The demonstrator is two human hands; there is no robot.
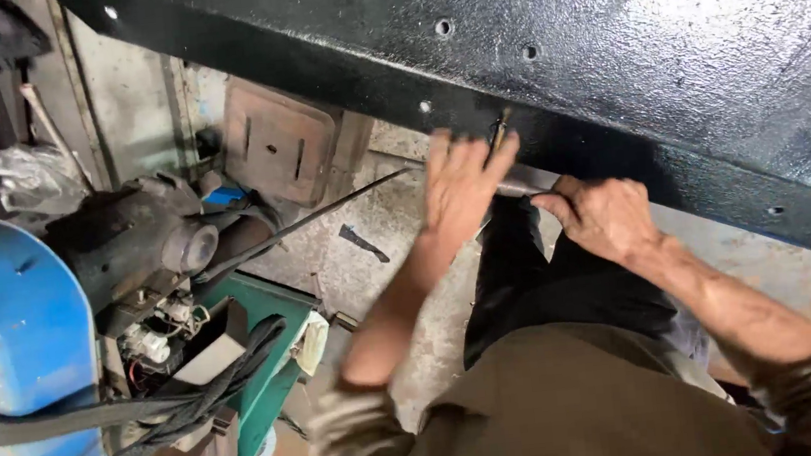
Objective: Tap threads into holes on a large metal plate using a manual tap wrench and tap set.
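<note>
Black panel (665, 44) above both hands: left (461, 188) pinching probably a bolt (499, 132), right (602, 214) clenched.

A large metal beam (667, 64) wears thick black paint, glossy and pebbled, with small drilled holes along it. The left hand (459, 188) pinches a slim brass-coloured metal tool (499, 132) against it, and the right hand (603, 217) rests on a strip of bare, dull grey metal (521, 187). Nearby, a machine cover (8, 316) shows smooth blue paint, and the concrete floor (376, 231) looks rough and stained.
</note>
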